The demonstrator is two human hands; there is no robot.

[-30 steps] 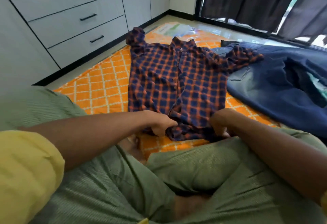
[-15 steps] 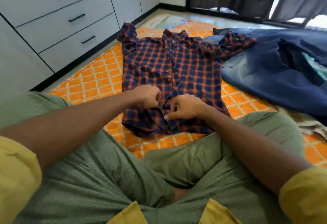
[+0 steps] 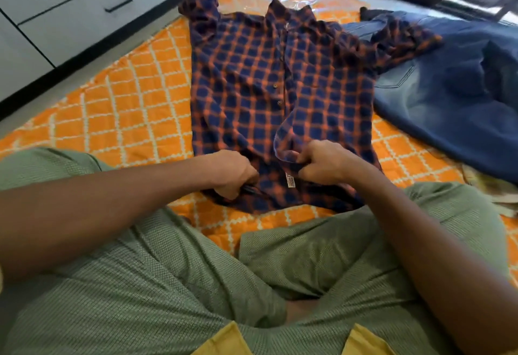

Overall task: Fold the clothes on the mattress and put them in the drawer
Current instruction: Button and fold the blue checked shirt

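1. Hands first: I am seeing my left hand (image 3: pixel 235 171) curling round the shirt's near left front edge, and my right hand (image 3: pixel 326 162) pinching the near right front edge and lifting it a little.
2. I am working on an orange mattress (image 3: pixel 126 108), with the plaid shirt (image 3: pixel 269 96) lying face up on it, unbuttoned low down, collar far, hem just before my knees.
3. Its long axis is running straight away from me, so both hands are sitting equally near at the hem end, one either side of the placket.
4. Jeans (image 3: pixel 448 96) are lying to the right, touching the shirt's right sleeve.
5. Drawers (image 3: pixel 92 12) are standing shut at far left, beyond the mattress.
6. I am judging the next move as closing the two fronts together, then folding.
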